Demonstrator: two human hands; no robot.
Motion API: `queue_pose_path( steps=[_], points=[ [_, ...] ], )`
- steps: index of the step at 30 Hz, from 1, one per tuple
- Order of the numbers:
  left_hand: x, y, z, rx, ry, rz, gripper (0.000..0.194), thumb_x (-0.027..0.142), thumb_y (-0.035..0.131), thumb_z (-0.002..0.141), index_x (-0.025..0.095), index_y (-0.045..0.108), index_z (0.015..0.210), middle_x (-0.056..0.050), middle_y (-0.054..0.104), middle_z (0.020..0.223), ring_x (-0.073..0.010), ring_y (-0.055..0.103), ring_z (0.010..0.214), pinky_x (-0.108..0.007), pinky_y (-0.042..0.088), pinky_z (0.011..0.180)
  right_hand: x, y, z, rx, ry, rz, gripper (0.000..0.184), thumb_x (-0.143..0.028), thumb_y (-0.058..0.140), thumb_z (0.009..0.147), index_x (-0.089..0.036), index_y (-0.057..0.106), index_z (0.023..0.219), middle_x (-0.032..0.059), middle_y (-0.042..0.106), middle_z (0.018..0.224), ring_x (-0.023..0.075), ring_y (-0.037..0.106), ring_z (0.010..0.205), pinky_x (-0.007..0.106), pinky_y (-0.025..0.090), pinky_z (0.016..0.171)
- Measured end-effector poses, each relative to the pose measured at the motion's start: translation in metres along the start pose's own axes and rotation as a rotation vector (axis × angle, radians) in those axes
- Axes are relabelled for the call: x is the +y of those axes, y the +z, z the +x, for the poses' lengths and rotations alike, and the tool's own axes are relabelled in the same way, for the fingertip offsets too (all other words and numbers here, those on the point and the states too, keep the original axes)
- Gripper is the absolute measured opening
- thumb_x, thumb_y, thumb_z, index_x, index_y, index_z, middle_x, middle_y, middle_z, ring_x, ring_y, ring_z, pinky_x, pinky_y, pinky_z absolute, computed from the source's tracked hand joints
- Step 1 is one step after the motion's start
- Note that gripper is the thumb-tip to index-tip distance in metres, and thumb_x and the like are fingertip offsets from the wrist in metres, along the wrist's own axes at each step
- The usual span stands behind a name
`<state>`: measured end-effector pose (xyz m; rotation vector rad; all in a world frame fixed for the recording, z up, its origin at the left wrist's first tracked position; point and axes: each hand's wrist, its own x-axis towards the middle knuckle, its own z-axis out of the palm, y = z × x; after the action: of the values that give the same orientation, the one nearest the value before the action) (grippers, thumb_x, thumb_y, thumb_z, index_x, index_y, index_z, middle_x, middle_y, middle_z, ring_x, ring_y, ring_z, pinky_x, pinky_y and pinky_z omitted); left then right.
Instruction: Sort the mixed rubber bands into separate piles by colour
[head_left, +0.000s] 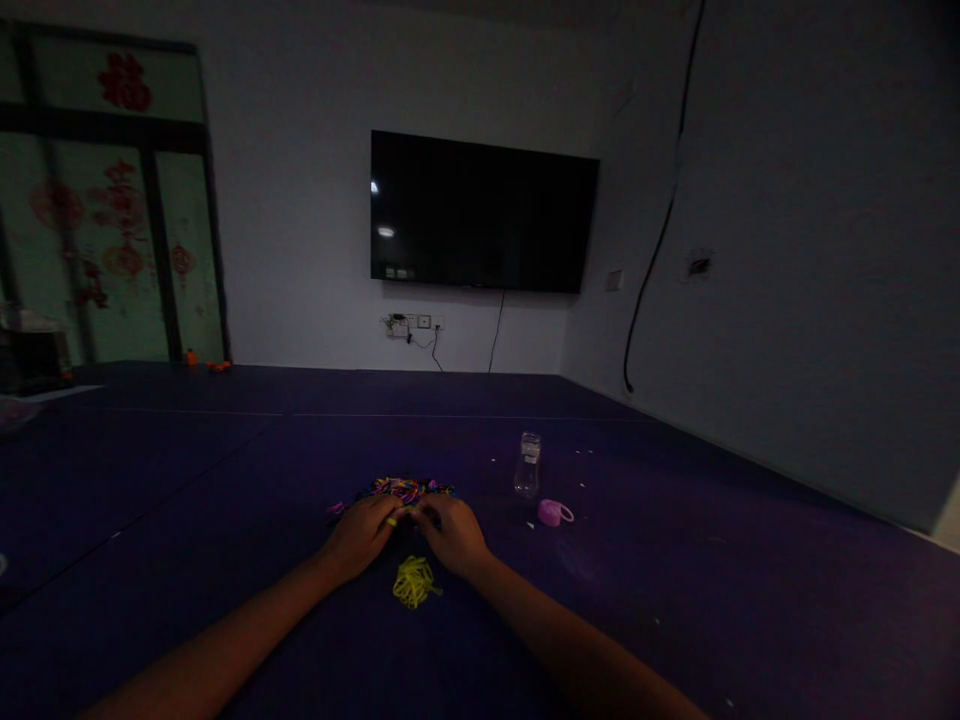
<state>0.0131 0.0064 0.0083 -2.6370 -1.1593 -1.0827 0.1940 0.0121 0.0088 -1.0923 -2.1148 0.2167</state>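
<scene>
A mixed heap of colourful elastic bands lies on the dark purple floor, just beyond my fingertips. At its near left edge, my left hand is closed, with a yellow elastic band showing at its fingers. My right hand comes in from the other side, thumb and fingers pinched together; what sits in the pinch is too small and dim to make out. The fingertips of both hands nearly meet. Closer to me, between my wrists, rests a separate small pile of yellow elastic bands.
Right of the heap stands a clear bottle, with a pink cap with a loop near it. Small white scraps dot the floor. A television hangs on the far wall; a black cable runs down the right wall.
</scene>
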Motion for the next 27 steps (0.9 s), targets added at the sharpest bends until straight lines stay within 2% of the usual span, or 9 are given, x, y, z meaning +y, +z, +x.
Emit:
queue_pose_path(
  steps=[6,12,18,23,27],
  points=[
    [0.000,-0.001,0.000,0.059,-0.047,-0.019,0.025,0.024,0.033,0.091,0.020,0.053,0.077,-0.002,0.062,0.071,-0.0189,0.060,0.067,-0.027,0.044,0.061,0.003,0.002,0.001,0.052,0.036,0.076,0.014,-0.022,0.052,0.084,-0.021,0.065,0.081,0.0007,0.069,0.077,0.0142,0.063,0.072,0.021,0.041,0.065],
    [-0.001,-0.002,0.001,0.083,-0.055,-0.060,0.022,0.024,0.036,0.089,0.019,0.057,0.086,-0.004,0.067,0.079,-0.0198,0.063,0.074,-0.029,0.048,0.066,0.005,0.004,0.001,0.088,0.067,0.105,0.012,-0.019,0.054,0.082,-0.021,0.066,0.083,0.0021,0.069,0.083,0.0149,0.063,0.075,0.023,0.043,0.070],
    [-0.008,0.004,-0.001,0.112,-0.062,-0.036,0.021,0.019,0.042,0.083,0.019,0.061,0.094,-0.006,0.069,0.089,-0.0206,0.064,0.083,-0.032,0.049,0.076,0.007,0.005,0.001,0.102,0.055,0.110,0.014,-0.019,0.052,0.083,-0.020,0.066,0.087,0.0031,0.069,0.085,0.0153,0.063,0.078,0.024,0.044,0.072],
    [-0.010,0.005,-0.002,0.106,-0.091,-0.030,0.019,0.020,0.047,0.082,0.020,0.062,0.092,-0.005,0.069,0.089,-0.0209,0.064,0.084,-0.031,0.050,0.077,0.005,0.005,0.000,0.087,0.031,0.116,0.014,-0.021,0.052,0.084,-0.022,0.066,0.087,0.0016,0.068,0.082,0.0142,0.062,0.075,0.023,0.043,0.068],
    [-0.007,0.003,-0.002,0.102,-0.056,-0.049,0.016,0.022,0.046,0.084,0.020,0.061,0.090,-0.005,0.069,0.088,-0.0208,0.064,0.084,-0.031,0.050,0.076,0.003,0.004,0.000,0.068,0.000,0.086,0.014,-0.020,0.052,0.083,-0.022,0.066,0.087,0.0014,0.068,0.083,0.0142,0.061,0.075,0.022,0.043,0.068]
  ],
)
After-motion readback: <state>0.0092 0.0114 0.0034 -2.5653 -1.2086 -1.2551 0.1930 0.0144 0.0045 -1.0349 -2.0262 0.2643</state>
